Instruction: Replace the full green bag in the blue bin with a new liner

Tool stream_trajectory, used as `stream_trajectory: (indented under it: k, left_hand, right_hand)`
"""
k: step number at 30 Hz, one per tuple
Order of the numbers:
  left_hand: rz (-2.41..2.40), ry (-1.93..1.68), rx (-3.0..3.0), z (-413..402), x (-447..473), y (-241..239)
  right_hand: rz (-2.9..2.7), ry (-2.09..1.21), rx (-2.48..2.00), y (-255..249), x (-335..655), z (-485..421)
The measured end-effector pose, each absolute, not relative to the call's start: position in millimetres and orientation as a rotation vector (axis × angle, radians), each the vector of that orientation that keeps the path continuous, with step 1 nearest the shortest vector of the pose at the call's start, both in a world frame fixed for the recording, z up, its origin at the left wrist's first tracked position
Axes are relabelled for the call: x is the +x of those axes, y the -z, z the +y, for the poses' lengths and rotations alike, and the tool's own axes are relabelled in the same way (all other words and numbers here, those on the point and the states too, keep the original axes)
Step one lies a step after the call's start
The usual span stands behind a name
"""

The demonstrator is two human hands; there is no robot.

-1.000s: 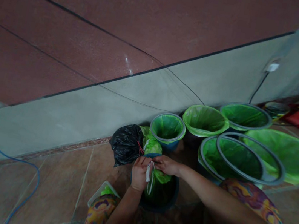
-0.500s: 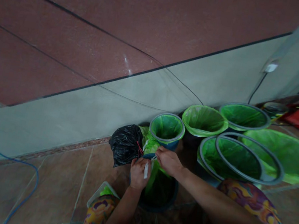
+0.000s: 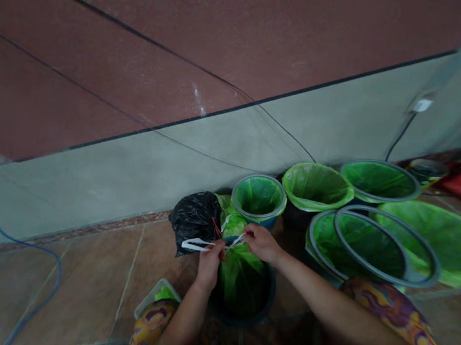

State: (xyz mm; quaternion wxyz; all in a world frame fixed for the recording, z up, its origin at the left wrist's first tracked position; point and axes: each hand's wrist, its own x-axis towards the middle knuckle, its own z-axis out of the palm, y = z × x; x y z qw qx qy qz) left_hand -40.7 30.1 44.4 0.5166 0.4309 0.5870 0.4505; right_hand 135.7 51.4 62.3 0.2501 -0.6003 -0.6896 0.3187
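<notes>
A dark blue bin [image 3: 263, 310] stands on the tiled floor in front of me, with a green plastic bag [image 3: 242, 274] in it. My left hand [image 3: 210, 260] is closed in a pinch on a white drawstring [image 3: 196, 244] that stretches out to the left over the bin's rim. My right hand [image 3: 258, 242] is closed on the other end of that drawstring at the bag's top edge. A tied black bag [image 3: 194, 219] lies just behind my left hand, against the wall.
Several bins lined with green bags stand along the grey wall, among them a small blue one [image 3: 258, 198] and wide ones [image 3: 368, 248] to the right. A clear container [image 3: 157, 295] lies by my left knee. Blue and white cables [image 3: 41, 270] run over the floor at left.
The white drawstring, bunched between my hands before, is now pulled out sideways to the left. My left hand has turned and drawn back; the green bag has risen in the bin.
</notes>
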Motion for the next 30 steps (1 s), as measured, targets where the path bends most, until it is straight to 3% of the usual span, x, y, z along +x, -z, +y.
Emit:
stream_trajectory:
  k: [12, 23, 27, 30]
  left_hand:
    - [1.128, -1.107, 0.698, 29.4, -36.7, -50.3]
    - [1.174, -0.855, 1.305, 23.8, -31.4, -46.5]
    - [1.215, -0.873, 1.336, 22.5, -30.6, -46.6]
    - [1.195, -0.893, 1.319, 23.3, -31.3, -43.8]
  right_hand:
    - [-1.841, -0.940, -1.454, -67.4, 136.8, 53.0]
    - [-1.307, -1.651, -0.990, -93.3, 133.6, 43.1]
    - [-0.927, -1.531, -1.067, -93.9, 138.3, 50.3]
    - [-1.032, -1.446, -1.276, -84.7, 141.1, 52.7]
